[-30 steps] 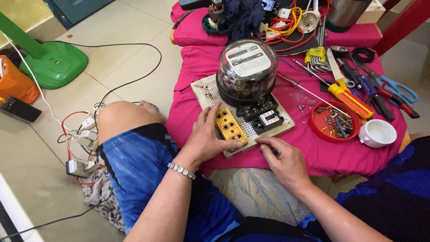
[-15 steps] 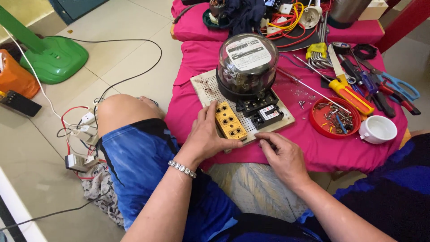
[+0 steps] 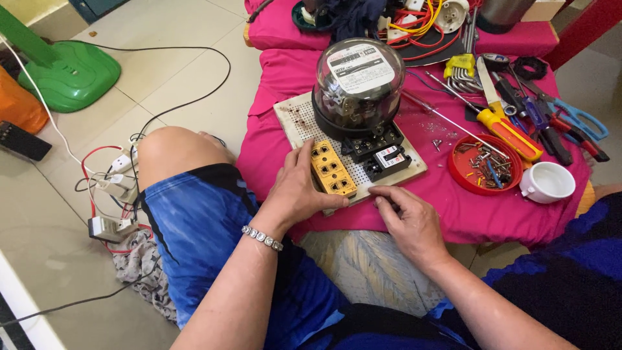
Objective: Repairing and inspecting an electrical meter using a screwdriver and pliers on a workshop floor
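While the pink cloth (image 3: 453, 214) spreads under everything beyond both hands, the work in hand looks like the fitting of parts onto the perforated mounting board (image 3: 293, 111), which lies just ahead of the fingers. Largest on it is the domed electricity meter (image 3: 357, 84), standing upright at the board's far end, well past the fingertips. Nearer, between the two hands, sit a black breaker (image 3: 387, 162) and the yellow socket block (image 3: 332, 170).

As I judge it, the left hand (image 3: 297, 189) is steadying: it lies flat over the board's near left edge, fingers curved and moderately spread, the thumb touching the yellow socket block, gripping nothing outright. A beaded bracelet (image 3: 262, 238) circles that wrist. The right hand (image 3: 409, 217) rests at the board's near right corner with fingers pinched narrow; whether a small screw sits between them I cannot tell.

Off to the right of that hand lie a red dish of screws (image 3: 484, 170), a white cup (image 3: 547, 183) just beyond it, and farther out a yellow-handled screwdriver (image 3: 508, 133) among other tools.

The next move, I think, calls for a fine fastening at the near corner, with the board kept from shifting.
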